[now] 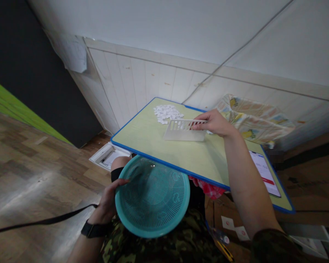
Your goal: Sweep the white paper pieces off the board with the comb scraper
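Note:
My left hand (112,195) grips the rim of a round teal plastic colander (150,190), which sits on my lap below the table edge. A small shiny spot shows inside it near the far wall. My right hand (212,122) is closed on the slotted top of a white plastic basket (185,135), held over the table; its far side and whatever it holds are mostly hidden. Just behind and left of the basket, a pile of small flat white pieces (167,112) lies spread on the table.
The pale yellow-green table (142,126) has a blue edge. A phone (264,173) lies at its right. Behind stands a cloth-lined basket (254,117) against the wall. A white box (109,155) is on the floor at left; a yellow cutter (224,251) lies low at right.

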Motion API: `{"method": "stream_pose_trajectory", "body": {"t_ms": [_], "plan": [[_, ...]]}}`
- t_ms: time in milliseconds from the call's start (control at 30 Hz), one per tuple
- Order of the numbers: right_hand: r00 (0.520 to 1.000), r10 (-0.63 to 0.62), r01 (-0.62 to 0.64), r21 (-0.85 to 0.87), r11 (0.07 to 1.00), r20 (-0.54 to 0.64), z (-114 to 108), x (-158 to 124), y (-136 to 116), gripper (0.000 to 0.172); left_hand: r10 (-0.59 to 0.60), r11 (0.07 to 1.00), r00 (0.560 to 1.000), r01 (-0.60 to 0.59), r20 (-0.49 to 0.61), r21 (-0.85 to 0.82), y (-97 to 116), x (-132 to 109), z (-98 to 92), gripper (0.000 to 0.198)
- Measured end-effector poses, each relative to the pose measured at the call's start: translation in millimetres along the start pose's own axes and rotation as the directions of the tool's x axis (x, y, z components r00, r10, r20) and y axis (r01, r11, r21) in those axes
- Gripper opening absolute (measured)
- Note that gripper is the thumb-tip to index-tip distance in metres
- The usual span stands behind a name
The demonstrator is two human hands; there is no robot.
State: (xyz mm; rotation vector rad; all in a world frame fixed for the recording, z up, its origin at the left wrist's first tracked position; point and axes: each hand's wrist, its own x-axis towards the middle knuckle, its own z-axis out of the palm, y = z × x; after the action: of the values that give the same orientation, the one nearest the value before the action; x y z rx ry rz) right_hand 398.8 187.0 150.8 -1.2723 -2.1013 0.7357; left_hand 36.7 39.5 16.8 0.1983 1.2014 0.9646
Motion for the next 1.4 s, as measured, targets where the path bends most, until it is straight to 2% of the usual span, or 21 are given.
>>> {"method": "stream_pose_trajectory", "body": {"t_ms": [133,300,467,900,1233,1400], "plan": [[0.997,0.026,-0.025,-0.009,1.0,0.079,-4.4,-1.5,1.0,0.032,-0.011,1.0,1.0,0.011,-0.004,0.001,-0.3,1.5,-1.0,0.018],[0.993,0.045,-0.046,0.007,0.999,0.111,-7.7,-2.2,1.2,0.037,-0.007,1.0,1.0,0.006,0.027,0.012,-1.9,3.6,-5.1,0.017],[0.986,0.037,-0.036,-0.008,0.999,0.162,-9.3,-3.6,-1.6,0.034,0.015,1.0,0.999,-0.016,0.046,0.023,-2.8,3.6,-6.3,0.018],[0.989,0.07,-0.07,-0.005,0.998,0.13,-13.8,-4.5,-0.6,0.036,0.029,1.0,0.998,-0.029,0.057,0.006,-2.0,-0.1,-1.1,0.021],[0.971,0.063,-0.074,0.039,0.996,0.23,-3.8,-3.2,-6.1,0.036,0.058,0.998,0.997,-0.057,0.054,-0.01,-0.8,-2.9,3.1,0.028],[0.974,0.066,-0.082,0.066,0.994,0.215,-2.4,-2.7,-4.6,0.038,0.067,0.998,0.995,-0.065,0.069,-0.02,-1.3,-1.3,1.5,0.027]]}}
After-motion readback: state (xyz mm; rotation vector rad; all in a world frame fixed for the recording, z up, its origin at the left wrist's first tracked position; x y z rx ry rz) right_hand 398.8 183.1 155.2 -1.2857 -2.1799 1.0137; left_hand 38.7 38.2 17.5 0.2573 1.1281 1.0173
